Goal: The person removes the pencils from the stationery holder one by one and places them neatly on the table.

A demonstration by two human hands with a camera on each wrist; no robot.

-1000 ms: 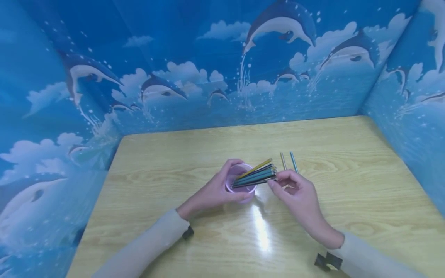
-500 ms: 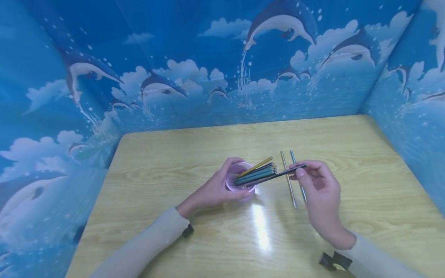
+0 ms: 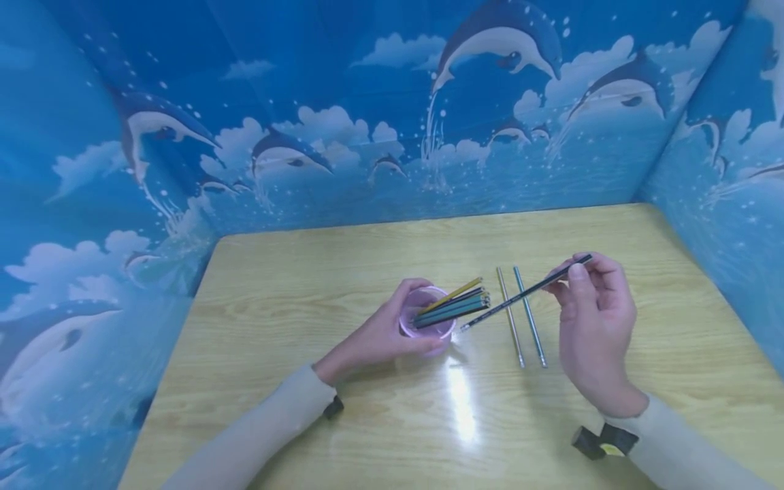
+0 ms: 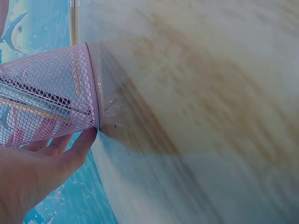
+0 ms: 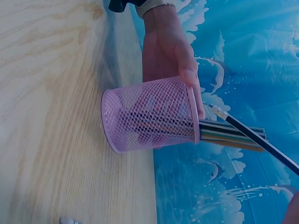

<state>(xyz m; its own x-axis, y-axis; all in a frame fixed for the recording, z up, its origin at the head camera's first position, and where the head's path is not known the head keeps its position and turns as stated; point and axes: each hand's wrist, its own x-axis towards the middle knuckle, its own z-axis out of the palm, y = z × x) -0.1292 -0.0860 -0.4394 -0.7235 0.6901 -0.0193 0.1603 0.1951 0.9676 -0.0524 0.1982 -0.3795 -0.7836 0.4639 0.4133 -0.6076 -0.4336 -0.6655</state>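
Note:
My left hand (image 3: pixel 392 330) grips a pink mesh pencil cup (image 5: pixel 152 114), thumb and fingers on opposite sides near its rim. Inside it, several pencils (image 3: pixel 453 309), teal, dark and yellow, lean to the right and stick out past the rim. In my right hand (image 3: pixel 597 327) a black pencil (image 3: pixel 527 291) is pinched between thumb and fingers near one end. Its eraser end points down and left, just outside the cup's mouth and apart from it in the head view. The left wrist view shows the left fingers against the mesh (image 4: pixel 51 93).
Two loose pencils, one gold (image 3: pixel 510 316) and one blue (image 3: pixel 530 316), lie side by side on the wooden table (image 3: pixel 294 286), between the cup and my right hand. Blue dolphin-print walls (image 3: pixel 343 136) enclose the table's back and sides.
My right hand has drawn the black pencil out of the cup, moving right and away. The left hand and cup have stayed almost where they were.

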